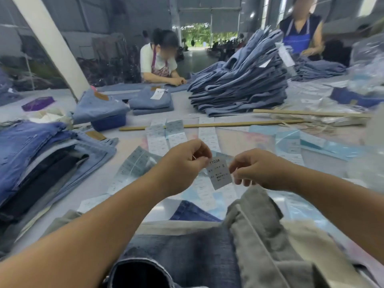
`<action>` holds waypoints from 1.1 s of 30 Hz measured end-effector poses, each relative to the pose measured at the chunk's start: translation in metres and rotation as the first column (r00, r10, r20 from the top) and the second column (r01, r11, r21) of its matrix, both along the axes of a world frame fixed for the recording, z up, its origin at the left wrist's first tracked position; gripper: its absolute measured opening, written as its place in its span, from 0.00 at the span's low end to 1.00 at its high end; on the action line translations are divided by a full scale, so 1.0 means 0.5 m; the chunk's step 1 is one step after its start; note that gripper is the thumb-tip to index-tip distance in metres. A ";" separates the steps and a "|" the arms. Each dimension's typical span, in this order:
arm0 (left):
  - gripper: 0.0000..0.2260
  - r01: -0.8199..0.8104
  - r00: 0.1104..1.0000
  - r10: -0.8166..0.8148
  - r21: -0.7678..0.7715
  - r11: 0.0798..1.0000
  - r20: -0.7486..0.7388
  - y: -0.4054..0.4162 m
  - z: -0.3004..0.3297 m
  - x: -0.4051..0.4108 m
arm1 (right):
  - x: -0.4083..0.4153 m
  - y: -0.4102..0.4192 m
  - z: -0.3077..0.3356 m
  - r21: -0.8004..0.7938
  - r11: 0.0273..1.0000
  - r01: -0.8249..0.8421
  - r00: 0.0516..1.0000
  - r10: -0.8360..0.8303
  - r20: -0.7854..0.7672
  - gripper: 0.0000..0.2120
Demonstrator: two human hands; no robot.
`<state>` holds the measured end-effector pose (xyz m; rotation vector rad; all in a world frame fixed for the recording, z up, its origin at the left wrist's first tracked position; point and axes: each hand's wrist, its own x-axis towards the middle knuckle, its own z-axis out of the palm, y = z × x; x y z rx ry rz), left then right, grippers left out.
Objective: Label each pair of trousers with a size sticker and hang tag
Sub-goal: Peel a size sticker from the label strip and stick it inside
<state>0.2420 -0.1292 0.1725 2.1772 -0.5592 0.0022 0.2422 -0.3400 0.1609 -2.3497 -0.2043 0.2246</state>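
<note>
I am pinching a sticker [220,173] marked "1103# S" between both hands, left hand [185,161] at its top corner, right hand [258,169] at its side. It is hovering above the bench [259,140], beyond the trousers [187,252].

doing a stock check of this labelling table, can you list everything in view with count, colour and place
size sticker: one, white, printed 1103# and S, pinched between both hands above the table
sticker sheets: several strips, white and pale blue, spread over the table middle
trousers in front: one pair, dark blue denim, nearest the camera
grey garment: one, grey, lying over the near trousers on the right
folded jeans pile: one stack, blue and dark, left
tall jeans stack: one, blue-grey, far centre-right
small folded stack: one, blue, white tag on top, far centre
wooden sticks: two, tan, across the table
other workers: two, far side
left hand: pinches the sticker's top left corner
right hand: pinches its right edge
</note>
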 end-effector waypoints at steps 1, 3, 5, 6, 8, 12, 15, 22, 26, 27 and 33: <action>0.11 0.020 1.000 -0.020 -0.008 1.000 0.000 -0.020 0.013 -0.007 | -0.027 -0.027 0.015 0.079 0.997 0.015 1.000 -0.016 0.011 0.08; 0.09 0.073 0.997 -0.073 -0.019 0.997 -0.015 -0.065 0.038 -0.021 | -0.082 -0.074 0.042 0.225 0.974 0.026 0.999 -0.032 0.025 0.08; 0.09 0.135 0.990 -0.135 -0.016 0.991 -0.030 -0.113 0.062 -0.035 | -0.136 -0.115 0.061 0.321 0.946 0.038 0.997 -0.059 0.056 0.09; 0.09 0.166 0.986 -0.166 -0.009 0.986 -0.032 -0.139 0.073 -0.043 | -0.161 -0.133 0.067 0.352 0.934 0.052 0.994 -0.084 0.075 0.09; 0.09 0.219 0.975 -0.218 0.005 0.976 -0.030 -0.195 0.092 -0.060 | -0.207 -0.168 0.070 0.388 0.918 0.089 0.982 -0.146 0.122 0.09; 0.10 0.298 0.954 -0.298 0.023 0.954 0.002 -0.307 0.113 -0.089 | -0.275 -0.241 0.061 0.451 0.872 0.188 0.936 -0.298 0.186 0.12; 0.08 0.349 0.937 -0.347 0.039 0.936 -0.049 -0.386 0.114 -0.105 | -0.313 -0.303 0.054 0.513 0.819 0.258 0.905 -0.391 0.169 0.16; 0.08 0.386 0.912 -0.380 0.017 0.922 -0.153 -0.525 0.083 -0.116 | -0.362 -0.422 0.024 0.548 0.734 0.400 0.818 -0.556 0.148 0.15; 0.07 0.386 0.904 -0.375 0.018 0.922 -0.207 -0.574 0.060 -0.105 | -0.358 -0.450 -0.008 0.568 0.687 0.453 0.783 -0.612 0.116 0.11; 0.07 0.384 0.904 -0.371 0.025 0.923 -0.214 -0.583 0.054 -0.100 | -0.354 -0.454 -0.017 0.580 0.671 0.463 0.774 -0.625 0.105 0.09; 0.07 0.378 0.898 -0.353 0.048 0.925 -0.262 -0.623 0.011 -0.071 | -0.312 -0.474 -0.068 0.637 0.579 0.510 0.737 -0.675 0.023 0.05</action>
